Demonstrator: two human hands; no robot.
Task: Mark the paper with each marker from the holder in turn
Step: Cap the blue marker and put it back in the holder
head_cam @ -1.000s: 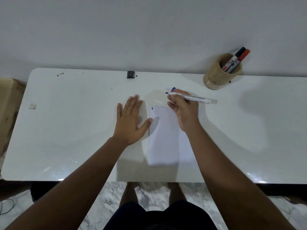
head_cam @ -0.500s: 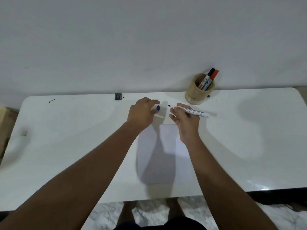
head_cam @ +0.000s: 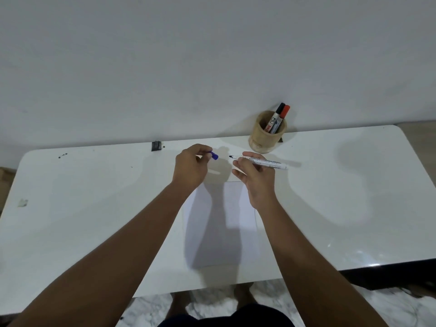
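Note:
A white sheet of paper (head_cam: 233,208) lies on the white table (head_cam: 94,208), partly shadowed by my arms. Above its far edge my right hand (head_cam: 256,179) holds a white marker (head_cam: 264,162) horizontally, its uncapped dark tip pointing left. My left hand (head_cam: 191,168) pinches the blue cap (head_cam: 214,156) a short gap left of that tip. A round wooden holder (head_cam: 266,138) stands at the table's back edge with a black-capped marker (head_cam: 276,121) and a red-capped marker (head_cam: 283,118) leaning in it.
A small black object (head_cam: 156,146) sits at the table's far edge by the wall. A scrap of tape (head_cam: 23,202) is stuck near the left end. The table's front edge runs below the paper, with marbled floor beneath.
My left hand lifted off the table beside the paper, went up to the marker and pulled the blue cap off; the tip is now bare. The view tilted upward.

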